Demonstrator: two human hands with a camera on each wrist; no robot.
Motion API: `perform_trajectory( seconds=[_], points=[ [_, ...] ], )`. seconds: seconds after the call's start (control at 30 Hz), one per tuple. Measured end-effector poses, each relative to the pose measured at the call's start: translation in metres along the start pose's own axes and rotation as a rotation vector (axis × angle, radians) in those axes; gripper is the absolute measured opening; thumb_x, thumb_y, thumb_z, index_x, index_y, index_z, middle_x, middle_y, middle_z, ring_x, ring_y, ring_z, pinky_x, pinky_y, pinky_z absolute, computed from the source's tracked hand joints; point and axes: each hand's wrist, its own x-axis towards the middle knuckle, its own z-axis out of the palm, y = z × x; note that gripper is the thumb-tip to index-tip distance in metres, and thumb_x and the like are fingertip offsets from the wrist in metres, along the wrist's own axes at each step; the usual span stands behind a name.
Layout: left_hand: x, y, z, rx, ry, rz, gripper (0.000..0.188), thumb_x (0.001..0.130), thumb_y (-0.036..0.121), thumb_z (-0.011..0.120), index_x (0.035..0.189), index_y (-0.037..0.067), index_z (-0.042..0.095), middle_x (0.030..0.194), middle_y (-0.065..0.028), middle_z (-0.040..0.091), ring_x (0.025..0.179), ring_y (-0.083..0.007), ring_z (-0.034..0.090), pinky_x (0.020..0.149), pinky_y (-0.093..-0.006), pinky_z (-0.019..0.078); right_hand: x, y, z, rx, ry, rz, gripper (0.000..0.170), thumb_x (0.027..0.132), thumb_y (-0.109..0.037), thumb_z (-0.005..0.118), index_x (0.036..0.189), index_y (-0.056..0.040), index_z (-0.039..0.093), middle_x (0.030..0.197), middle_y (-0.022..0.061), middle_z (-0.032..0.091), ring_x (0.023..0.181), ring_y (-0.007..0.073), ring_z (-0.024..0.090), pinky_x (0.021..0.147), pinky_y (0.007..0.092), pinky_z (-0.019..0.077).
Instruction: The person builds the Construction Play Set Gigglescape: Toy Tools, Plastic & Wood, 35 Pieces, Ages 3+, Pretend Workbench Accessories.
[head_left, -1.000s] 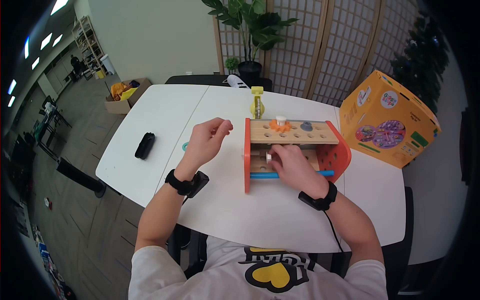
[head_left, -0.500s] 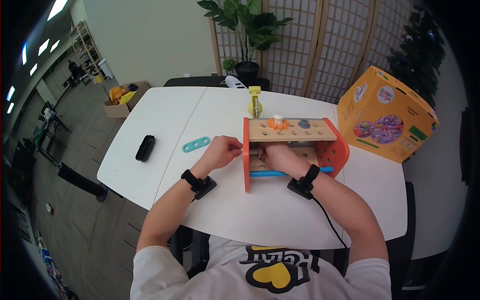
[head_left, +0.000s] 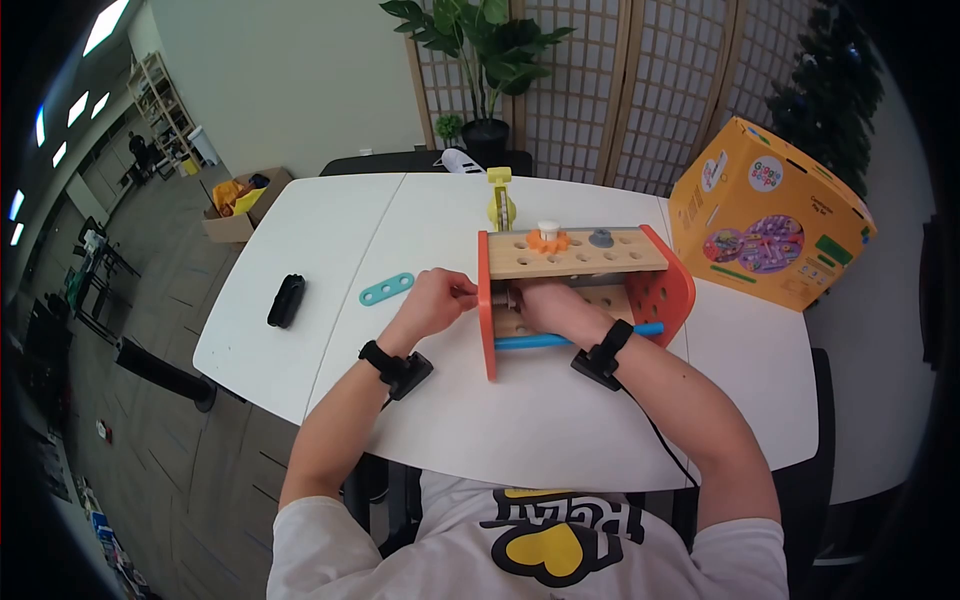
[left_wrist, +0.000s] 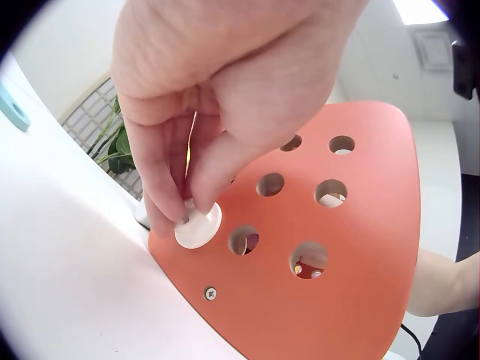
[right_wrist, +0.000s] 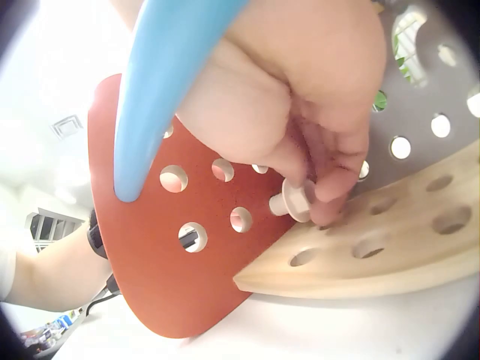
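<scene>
A toy workbench stands on the table, with red perforated side panels (head_left: 487, 325) (left_wrist: 352, 240), a wooden top (head_left: 580, 262) and a blue rod (head_left: 530, 341) (right_wrist: 161, 90). Outside the left panel, the left hand (head_left: 440, 303) (left_wrist: 232, 82) pinches a white round piece (left_wrist: 199, 228) lying against the panel. Inside the frame, the right hand (head_left: 555, 308) (right_wrist: 300, 90) pinches a pale flanged piece (right_wrist: 296, 201) whose shaft points at the same panel's inner face. Whether the two pieces touch cannot be seen. An orange gear (head_left: 548, 242) and a grey piece (head_left: 601, 238) sit on top.
A teal strip with holes (head_left: 387, 289) and a black case (head_left: 286, 301) lie to the left. Behind the workbench stands a yellow-green toy (head_left: 501, 200). A large orange box (head_left: 770, 225) stands at the right. One wrist cable hangs over the table's front edge.
The left hand has come down and right to the panel's outer face, uncovering the teal strip. The right hand has moved left and deeper inside the workbench. The head view has shifted slightly.
</scene>
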Motion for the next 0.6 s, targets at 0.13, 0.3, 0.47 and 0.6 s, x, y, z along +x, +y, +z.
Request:
perform_trajectory(
  seconds=[0.13,0.3,0.47,0.6],
  points=[
    [-0.001,0.000,0.001,-0.002,0.002,0.005,0.016,0.088,0.008,0.074,0.101,-0.002,0.076,0.091,-0.0158,0.077,0.084,-0.0233,0.074,0.077,-0.0326,0.0578,-0.002,-0.004,-0.004,0.061,-0.007,0.028,0.025,0.091,-0.007,0.061,0.115,0.0019,0.062,0.110,0.0249,0.067,0.105,0.0397,0.065,0.090,0.0435,0.0526],
    [-0.002,0.001,0.002,-0.002,0.003,0.004,0.017,0.088,0.008,0.074,0.102,-0.002,0.076,0.091,-0.0161,0.077,0.084,-0.0233,0.074,0.077,-0.0325,0.0575,-0.001,0.001,0.002,0.070,0.083,-0.009,0.024,0.088,-0.004,0.062,0.111,0.0038,0.065,0.111,0.0274,0.067,0.108,0.0431,0.064,0.091,0.0456,0.0539],
    [-0.002,0.002,0.001,0.009,0.000,0.012,0.017,0.089,0.008,0.073,0.102,-0.002,0.076,0.092,-0.0164,0.077,0.085,-0.0233,0.074,0.077,-0.0327,0.0576,0.001,-0.003,-0.006,0.059,-0.032,0.040,0.021,0.088,-0.003,0.062,0.107,0.0045,0.065,0.110,0.0278,0.067,0.107,0.0428,0.064,0.090,0.0457,0.0536],
    [-0.002,0.000,0.002,-0.015,-0.004,0.022,0.016,0.089,0.007,0.073,0.102,-0.002,0.076,0.092,-0.0159,0.077,0.085,-0.0230,0.074,0.077,-0.0325,0.0576,0.003,0.004,-0.001,0.054,-0.020,0.020,0.024,0.091,-0.010,0.062,0.111,0.0022,0.066,0.108,0.0254,0.068,0.104,0.0392,0.066,0.089,0.0431,0.0526]
  ],
)
